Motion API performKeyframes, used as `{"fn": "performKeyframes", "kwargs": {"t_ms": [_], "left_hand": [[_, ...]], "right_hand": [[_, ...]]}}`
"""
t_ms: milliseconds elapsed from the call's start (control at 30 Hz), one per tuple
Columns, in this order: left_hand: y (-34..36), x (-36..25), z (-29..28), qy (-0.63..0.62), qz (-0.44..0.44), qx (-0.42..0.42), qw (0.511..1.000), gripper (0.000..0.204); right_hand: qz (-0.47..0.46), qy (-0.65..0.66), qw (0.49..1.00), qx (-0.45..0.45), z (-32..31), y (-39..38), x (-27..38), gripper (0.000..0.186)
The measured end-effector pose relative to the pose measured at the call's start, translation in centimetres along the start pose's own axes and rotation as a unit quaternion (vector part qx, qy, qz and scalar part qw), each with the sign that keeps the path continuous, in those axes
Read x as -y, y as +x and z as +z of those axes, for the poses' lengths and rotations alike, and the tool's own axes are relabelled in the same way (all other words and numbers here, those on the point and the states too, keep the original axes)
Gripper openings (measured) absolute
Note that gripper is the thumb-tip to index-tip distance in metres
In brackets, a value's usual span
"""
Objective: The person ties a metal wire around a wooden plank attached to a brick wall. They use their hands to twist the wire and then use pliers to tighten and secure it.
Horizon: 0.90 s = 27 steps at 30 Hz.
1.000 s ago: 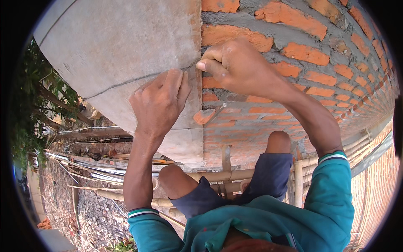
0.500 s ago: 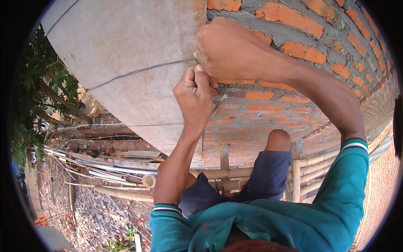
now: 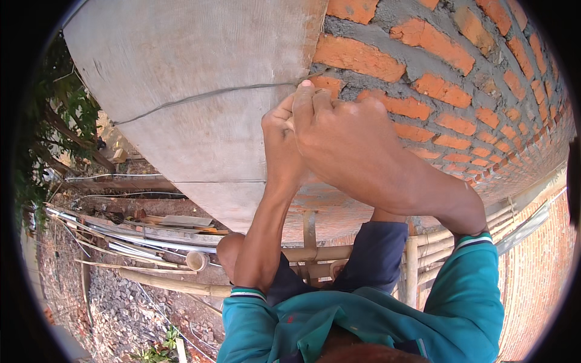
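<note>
A thin, dark grey wire (image 3: 200, 97) runs in a bowed line across a pale, flat board (image 3: 181, 54) to its edge against a brick wall (image 3: 363, 57). At that edge my two hands meet. My left hand (image 3: 281, 142) is closed, with thumb and fingers bunched near the wire's end. Reaching across from the right, my right hand (image 3: 348, 133) is closed too, its fingertips pressed at the wire beside the board's edge. A short bit of wire shows beyond those fingertips, over the brick. What lies between the fingers is mostly hidden.
Below me are bamboo poles (image 3: 417, 266) of a scaffold, with my knees close to the wall. More poles and pipes (image 3: 151, 242) lie at left above rubble ground (image 3: 127, 308). Leafy branches (image 3: 66, 115) hang at far left.
My right hand has come down and turned, from above the left hand to beside it, with its elbow lower. The wire's end now shows above the fingers. The view has shifted slightly.
</note>
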<state>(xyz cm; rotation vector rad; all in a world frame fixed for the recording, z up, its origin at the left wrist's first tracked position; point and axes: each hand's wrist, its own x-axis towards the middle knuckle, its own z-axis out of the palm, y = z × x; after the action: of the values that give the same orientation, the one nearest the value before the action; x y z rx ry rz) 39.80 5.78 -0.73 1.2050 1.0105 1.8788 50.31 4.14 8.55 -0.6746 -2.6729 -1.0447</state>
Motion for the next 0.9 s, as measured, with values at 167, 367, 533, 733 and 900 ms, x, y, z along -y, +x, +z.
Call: {"fn": "performKeyframes", "kwargs": {"t_ms": [167,367,533,733,900], "left_hand": [[-0.4,-2.1,-3.6,-0.040,-0.058,0.024,0.997,0.032],[0.5,-3.6,-2.3,-0.146,-0.136,-0.041,0.979,0.034],[0.1,-3.3,-1.6,-0.179,-0.125,-0.047,0.975,0.029],[-0.8,-2.3,-0.9,-0.256,-0.107,-0.042,0.960,0.021],[0.2,-2.5,-2.1,-0.635,-0.290,0.122,0.705,0.008]], "right_hand": [[0.108,0.136,0.982,-0.071,1.7,-1.7,0.0,0.048],[0.086,0.121,0.974,-0.172,3.4,-2.9,1.9,0.050],[0.080,0.184,0.956,-0.213,3.6,-4.3,2.3,0.049],[0.193,0.305,0.873,-0.329,3.7,-11.6,-1.5,0.043],[0.511,0.303,0.709,-0.380,10.1,-23.9,-3.0,0.039]]}}
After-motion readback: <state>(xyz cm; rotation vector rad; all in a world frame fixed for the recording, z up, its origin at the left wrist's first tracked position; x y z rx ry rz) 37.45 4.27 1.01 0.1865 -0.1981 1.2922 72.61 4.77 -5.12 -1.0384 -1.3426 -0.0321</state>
